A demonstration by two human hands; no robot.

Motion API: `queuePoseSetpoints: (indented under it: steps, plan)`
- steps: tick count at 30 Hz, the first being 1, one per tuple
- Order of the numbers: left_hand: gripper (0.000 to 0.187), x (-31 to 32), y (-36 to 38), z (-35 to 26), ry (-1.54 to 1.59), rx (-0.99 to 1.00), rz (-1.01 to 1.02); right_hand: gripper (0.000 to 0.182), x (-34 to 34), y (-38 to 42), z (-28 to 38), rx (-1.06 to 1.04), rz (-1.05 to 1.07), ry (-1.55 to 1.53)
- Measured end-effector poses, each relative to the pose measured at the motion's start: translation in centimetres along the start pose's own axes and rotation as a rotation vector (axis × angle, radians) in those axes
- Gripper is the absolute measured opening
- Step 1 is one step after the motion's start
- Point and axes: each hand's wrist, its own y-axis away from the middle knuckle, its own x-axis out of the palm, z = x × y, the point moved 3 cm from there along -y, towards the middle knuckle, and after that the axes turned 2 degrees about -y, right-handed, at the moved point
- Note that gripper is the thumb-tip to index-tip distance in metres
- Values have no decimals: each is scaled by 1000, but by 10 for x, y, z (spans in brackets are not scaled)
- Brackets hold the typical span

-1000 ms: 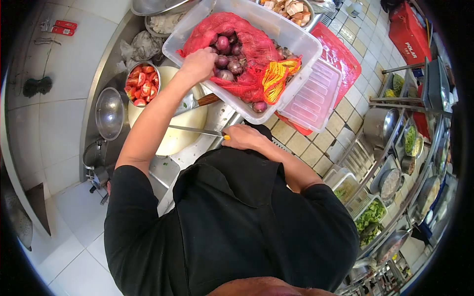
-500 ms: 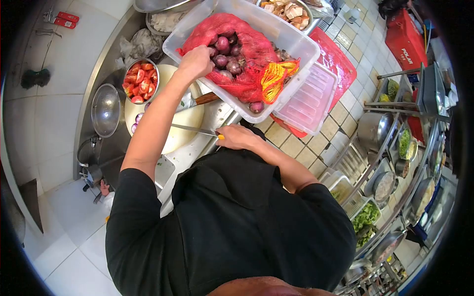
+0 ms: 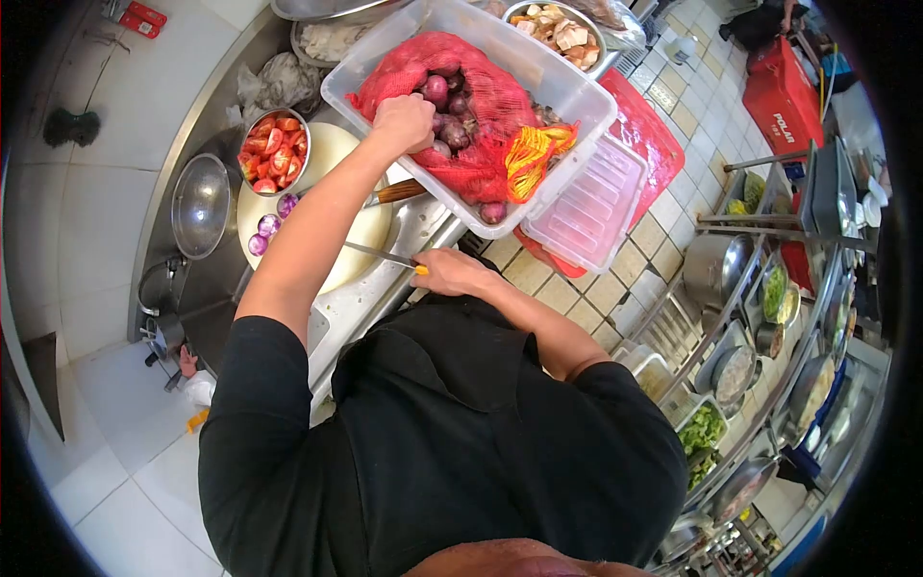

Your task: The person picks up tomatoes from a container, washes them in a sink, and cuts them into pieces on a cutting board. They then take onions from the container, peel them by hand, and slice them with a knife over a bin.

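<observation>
My left hand (image 3: 404, 123) is at the opening of a red mesh bag (image 3: 481, 77) of red onions (image 3: 435, 91), its fingers curled; whatever they hold is hidden. The bag lies in a clear plastic bin (image 3: 596, 115). Lower down, my right hand (image 3: 450, 271) grips a knife (image 3: 381, 254), its blade pointing left over a round white board (image 3: 361, 231). Several cut purple onion pieces (image 3: 261, 235) lie at the board's left, partly behind my left forearm. Another wooden handle (image 3: 396, 191) lies below the bin.
A bowl of cut tomatoes (image 3: 274, 154) stands at the board's upper left, near a metal strainer (image 3: 201, 207). A bowl of brown and white chunks (image 3: 562, 37) is behind the bin. A clear lid (image 3: 588, 202) lies right of it. Metal racks (image 3: 760, 231) with pans stand at the right.
My left hand has shifted slightly down and right at the bag opening, its fingers more curled. My right hand and the knife sit slightly further left. The whole view has shifted a little.
</observation>
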Motion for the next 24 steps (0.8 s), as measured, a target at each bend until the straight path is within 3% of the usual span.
queuePoseSetpoints:
  steps: [3,6,9,12,16,20,24]
  plan:
    - [31,1,3,2,64,5,-53,45,2,3,1,15,8,-10]
    - [31,-5,8,-9,22,112,-254,44,-5,9,9,73,58,-40]
    - [31,-24,6,-36,66,188,-117,45,-6,7,8,58,81,-53]
    - [32,-7,-6,-47,122,189,-126,46,-2,-1,1,10,70,-2]
    - [35,-7,-9,-57,474,-82,-50,47,-6,-2,6,44,86,-5]
    - [43,11,-17,-65,379,-120,-196,48,-8,-1,15,86,108,-56]
    - [52,-7,1,-58,585,-140,-176,48,-12,-1,24,120,142,-33]
